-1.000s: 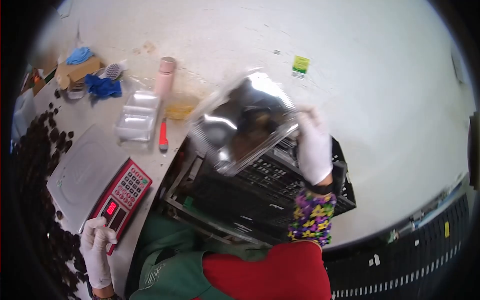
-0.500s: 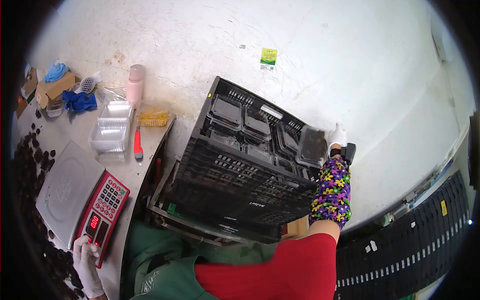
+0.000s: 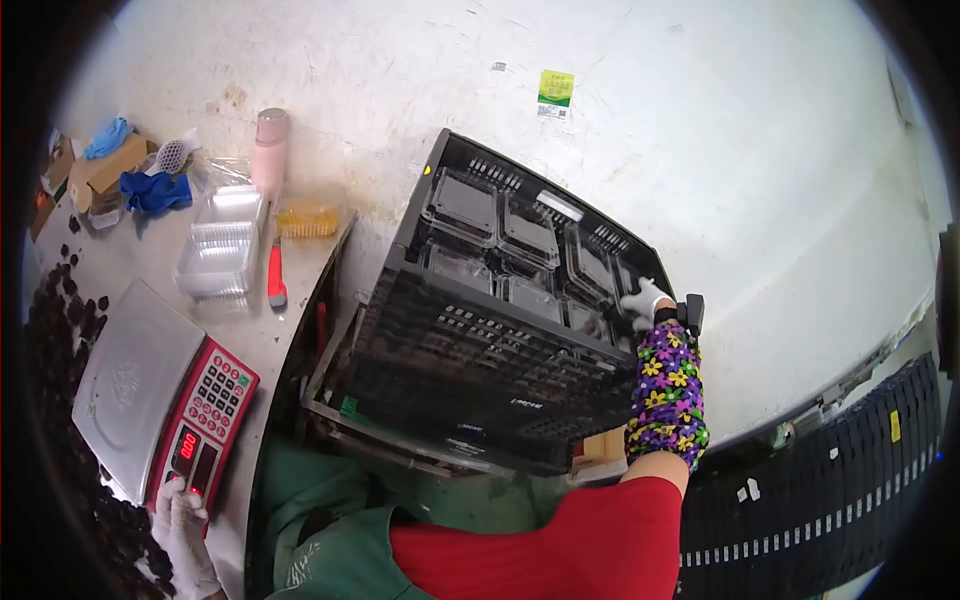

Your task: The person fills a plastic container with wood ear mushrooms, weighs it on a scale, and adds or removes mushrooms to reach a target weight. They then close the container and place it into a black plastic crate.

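My right hand point(image 3: 646, 299), in a white glove, reaches into the right end of a black plastic crate point(image 3: 480, 335). Its fingers are closed on a clear plastic box point(image 3: 627, 279), mostly hidden by the hand and crate wall. Beside it in the crate sit several lidded clear boxes point(image 3: 464, 205) with dark contents, some stacked and one tilted. My left hand point(image 3: 184, 535), also gloved, rests at the near edge of a red electronic scale point(image 3: 205, 425). Its fingers are apart and hold nothing, with the tips touching the panel below the display. The scale reads 0.00 and its metal pan point(image 3: 135, 385) is bare.
On the table point(image 3: 262, 345) are clear trays point(image 3: 218, 260), a red cutter point(image 3: 276, 278), a yellow-filled pack point(image 3: 307, 221), a pink bottle point(image 3: 269, 155) and dark loose pieces point(image 3: 50, 350). Stacked black crates point(image 3: 800, 490) stand at right, and a white wall point(image 3: 740, 130) rises behind.
My right hand has lowered the clear plastic box from the crate's top right edge down into the crate. My left hand stays at the scale. The view has shifted slightly.
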### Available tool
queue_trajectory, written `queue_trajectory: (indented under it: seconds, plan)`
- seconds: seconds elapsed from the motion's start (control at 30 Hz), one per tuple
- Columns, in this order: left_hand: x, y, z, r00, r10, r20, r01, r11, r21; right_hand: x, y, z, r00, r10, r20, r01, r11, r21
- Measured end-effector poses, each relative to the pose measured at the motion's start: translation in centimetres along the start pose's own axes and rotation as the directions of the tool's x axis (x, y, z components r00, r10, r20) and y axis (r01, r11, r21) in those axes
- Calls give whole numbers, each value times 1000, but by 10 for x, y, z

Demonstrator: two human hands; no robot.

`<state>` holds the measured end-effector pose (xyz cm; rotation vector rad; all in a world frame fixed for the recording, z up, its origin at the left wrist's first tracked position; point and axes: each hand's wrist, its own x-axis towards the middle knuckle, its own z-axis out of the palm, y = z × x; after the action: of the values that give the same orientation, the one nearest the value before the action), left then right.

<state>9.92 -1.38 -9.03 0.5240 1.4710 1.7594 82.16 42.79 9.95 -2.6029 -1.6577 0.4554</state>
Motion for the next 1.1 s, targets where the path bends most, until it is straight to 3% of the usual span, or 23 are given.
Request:
queue_trajectory:
  seconds: [0.03,0.07,0.13,0.17,0.2,0.23,0.27,0.3,0.33,0.4,0.47,0.53,0.6,0.67,0.77,0.83,0.93,1.0,1.07,1.1]
  plan:
    - [-1,1,2,999,-29,-25,28,999,-17,-7,-6,1,998,0,-59,15,966,257]
    - [0,3,5,999,-31,-26,31,999,-14,-10,-10,6,988,-33,-149,73,960,269]
    - [-5,12,13,997,27,-72,-28,1000,-13,35,13,4,922,-253,-294,198,959,-205]
    - [-9,24,24,989,4,-150,0,1000,29,31,9,-4,865,-301,-402,242,951,-191]
    - [-12,30,31,993,25,-114,-26,1000,-9,-13,-25,-11,791,-359,-496,312,933,-178]
    - [-14,30,32,990,46,-136,-47,999,-3,-68,-65,-6,784,-233,-576,429,874,230]
    - [-39,27,5,985,35,-171,-37,999,-4,-115,-150,1,827,-288,-483,424,883,201]
    - [-25,39,36,989,21,-146,-19,1000,12,-171,-160,18,515,-280,-810,793,515,326]
    - [-29,39,35,986,13,-167,-8,1000,27,-220,-185,34,386,-362,-848,833,533,152]
    - [-37,33,28,975,65,-214,-49,996,78,-306,-240,81,131,-476,-870,940,337,-43]
    - [-48,18,17,948,158,-276,-136,986,96,-339,-281,119,-170,-661,-731,978,-22,-207]
    - [-63,4,6,898,251,-360,-190,962,197,-348,-347,158,-78,-741,-667,993,-119,16]
    - [-88,-1,-3,807,385,-448,-132,857,499,-327,-419,199,-91,-855,-511,983,-159,90]
    - [-108,-14,-18,666,513,-542,-87,775,626,-288,-480,245,-107,-941,-320,970,-170,174]
    - [-138,-39,-50,552,588,-591,46,687,725,-218,-542,303,-86,-986,-145,996,-82,-27]
    - [-151,-45,-60,510,656,-556,253,503,826,-182,-562,321,-9,-1000,6,996,-10,-89]
    - [-144,-57,-64,432,712,-554,290,472,832,-174,-576,321,73,-980,186,978,34,-206]
    - [-141,-52,-63,452,724,-521,321,413,853,-183,-578,317,51,-988,143,971,15,-238]
    - [-142,-55,-64,491,699,-519,345,391,853,-199,-576,308,145,-980,138,956,103,-273]
    - [-142,-53,-64,511,687,-517,348,385,855,-195,-575,310,131,-988,85,957,104,-270]
